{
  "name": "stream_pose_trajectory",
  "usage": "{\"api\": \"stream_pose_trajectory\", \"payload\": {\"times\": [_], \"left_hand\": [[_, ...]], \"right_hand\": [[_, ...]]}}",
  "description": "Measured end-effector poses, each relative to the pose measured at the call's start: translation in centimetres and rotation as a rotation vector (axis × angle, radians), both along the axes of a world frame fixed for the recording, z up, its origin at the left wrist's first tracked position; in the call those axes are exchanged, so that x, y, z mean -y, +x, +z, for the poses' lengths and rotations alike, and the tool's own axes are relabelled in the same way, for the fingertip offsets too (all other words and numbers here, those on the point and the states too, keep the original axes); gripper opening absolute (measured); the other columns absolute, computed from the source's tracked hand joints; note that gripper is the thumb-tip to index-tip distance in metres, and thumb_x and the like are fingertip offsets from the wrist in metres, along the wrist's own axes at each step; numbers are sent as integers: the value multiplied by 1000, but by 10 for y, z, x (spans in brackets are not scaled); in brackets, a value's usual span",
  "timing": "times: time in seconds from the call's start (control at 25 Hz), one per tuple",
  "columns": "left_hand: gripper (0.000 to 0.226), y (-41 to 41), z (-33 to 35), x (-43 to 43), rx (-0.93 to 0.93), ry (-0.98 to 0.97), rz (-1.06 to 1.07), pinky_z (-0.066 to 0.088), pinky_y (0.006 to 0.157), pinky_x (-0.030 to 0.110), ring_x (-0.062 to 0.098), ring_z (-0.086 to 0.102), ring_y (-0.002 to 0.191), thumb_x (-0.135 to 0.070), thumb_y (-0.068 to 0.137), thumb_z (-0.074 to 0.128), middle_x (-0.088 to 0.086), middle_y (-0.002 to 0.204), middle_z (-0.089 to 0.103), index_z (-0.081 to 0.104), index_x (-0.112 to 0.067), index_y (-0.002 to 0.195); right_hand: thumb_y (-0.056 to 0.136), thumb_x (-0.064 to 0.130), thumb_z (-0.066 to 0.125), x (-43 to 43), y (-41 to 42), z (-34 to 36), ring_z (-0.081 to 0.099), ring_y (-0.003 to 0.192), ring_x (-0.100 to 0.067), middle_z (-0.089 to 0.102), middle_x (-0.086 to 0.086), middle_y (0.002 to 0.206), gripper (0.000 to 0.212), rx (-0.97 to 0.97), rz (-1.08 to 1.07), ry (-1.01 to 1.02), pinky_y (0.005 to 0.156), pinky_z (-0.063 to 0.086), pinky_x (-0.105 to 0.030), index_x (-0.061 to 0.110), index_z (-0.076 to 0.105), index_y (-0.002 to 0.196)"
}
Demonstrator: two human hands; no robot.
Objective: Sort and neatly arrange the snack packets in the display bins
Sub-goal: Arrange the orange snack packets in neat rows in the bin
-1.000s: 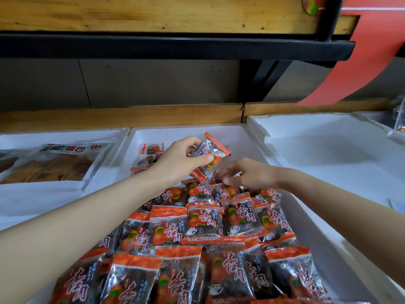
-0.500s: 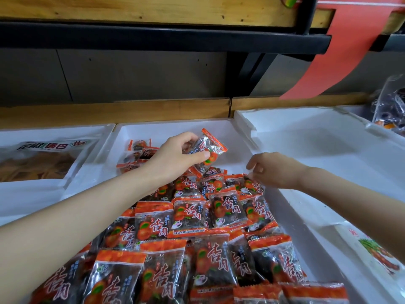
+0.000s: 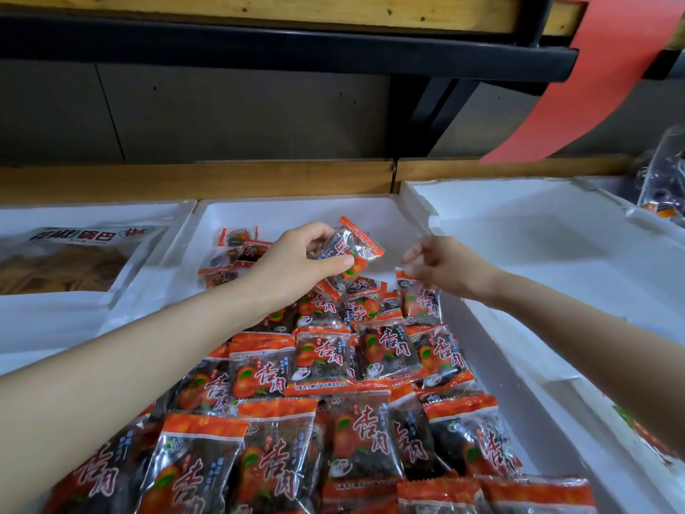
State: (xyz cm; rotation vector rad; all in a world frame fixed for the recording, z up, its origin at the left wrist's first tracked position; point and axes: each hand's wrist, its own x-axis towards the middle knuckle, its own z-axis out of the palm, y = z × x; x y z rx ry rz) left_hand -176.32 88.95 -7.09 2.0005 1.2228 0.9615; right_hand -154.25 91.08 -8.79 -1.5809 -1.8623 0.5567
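Observation:
The middle white foam bin (image 3: 296, 211) holds several orange-and-black snack packets (image 3: 326, 361) laid in overlapping rows. My left hand (image 3: 293, 263) holds a small stack of these packets (image 3: 352, 250) above the far end of the rows, thumb on top. My right hand (image 3: 441, 265) pinches the top edge of one packet (image 3: 420, 302) at the right end of the farthest row, lifting it by its orange seal. A few loose packets (image 3: 233, 254) lie at the bin's back left, partly hidden by my left hand.
The left bin (image 3: 92, 309) carries a large clear bag of pale yellow strips (image 3: 63, 261). The right foam bin (image 3: 556, 235) is white inside, with a printed packet (image 3: 645, 435) at its near edge. Clear wrapped items (image 3: 663, 183) sit far right. A dark shelf (image 3: 281, 50) hangs overhead.
My right hand went from hovering at the bin's right wall to pinching a packet's top edge and raising it. My left hand keeps its stack in nearly the same place.

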Motion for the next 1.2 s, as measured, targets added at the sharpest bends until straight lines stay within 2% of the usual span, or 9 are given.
{"api": "stream_pose_trajectory", "payload": {"times": [0.28, 0.44, 0.6, 0.76, 0.88, 0.96, 1.04, 1.12, 1.2], "left_hand": [[22, 4, -4, 4, 71, -36, -9, 50, 96, 37, 10, 65, 100, -25, 89, 64, -5, 108, 68, 61, -21, 110], [21, 8, -4, 10, 75, -49, -20, 49, 95, 33, 10, 64, 100, -24, 89, 64, -4, 110, 68, 61, -20, 109], [24, 11, -3, 16, 73, -51, -29, 49, 92, 25, 8, 63, 102, -24, 89, 64, -5, 110, 67, 60, -18, 112], [20, 13, -2, 24, 112, -31, -37, 49, 91, 25, 9, 63, 101, -25, 90, 63, -5, 106, 68, 61, -20, 109], [18, 17, 2, 33, 196, 3, -44, 50, 89, 23, 8, 66, 94, -24, 87, 66, -6, 99, 71, 63, -22, 105], [23, 23, 5, 41, 230, 5, -47, 53, 85, 21, 7, 67, 91, -24, 83, 70, -6, 97, 71, 62, -23, 105], [29, 31, 6, 49, 257, -16, -62, 56, 80, 24, 10, 69, 86, -20, 80, 74, -1, 95, 71, 56, -21, 103], [32, 40, 7, 55, 175, -13, -101, 55, 72, 19, 7, 68, 81, -21, 81, 73, -5, 95, 66, 49, -23, 100], [32, 42, 5, 56, -108, 43, -145, 49, 75, 16, 4, 61, 93, -31, 85, 68, -11, 104, 59, 47, -26, 108]], "right_hand": [[91, 10, 58, -6, -16, -19, 53, 68, -8, 58, 5, 71, 10, 40, 101, -29, 65, 44, -16, 17, 58, 84], [92, 8, 56, -8, -15, -25, 50, 62, -7, 55, 6, 68, 19, -58, -14, 40, 51, 39, -7, 21, 52, 79], [92, 10, 56, -6, -17, -29, 52, 66, -6, 60, 3, 79, 22, -47, -14, 56, 58, 42, -14, 23, 52, 75], [96, 13, 49, 4, -19, -16, 51, 69, -6, 60, 2, 81, 25, 5, -64, 154, 57, 37, -9, 19, 51, 72], [101, 30, 37, 35, -26, 11, 58, 76, -13, 63, -1, 80, 34, -336, 4, 178, 75, 46, -25, 13, 59, 84], [98, 37, 38, 64, -29, 25, 63, 74, -13, 66, -4, 81, 40, -496, 172, 65, 75, 54, -26, 6, 63, 96], [94, 29, 50, 87, -29, 30, 64, 69, -10, 66, -3, 78, 29, -509, 258, -7, 66, 54, -20, 5, 64, 98], [91, 21, 56, 96, -21, 31, 63, 63, -7, 66, -3, 76, 15, -552, 224, -9, 61, 52, -17, 9, 64, 94], [90, 17, 57, 93, -5, 31, 62, 65, -10, 66, -7, 80, 11, -525, 112, 47, 57, 51, -17, 10, 63, 96]]}}
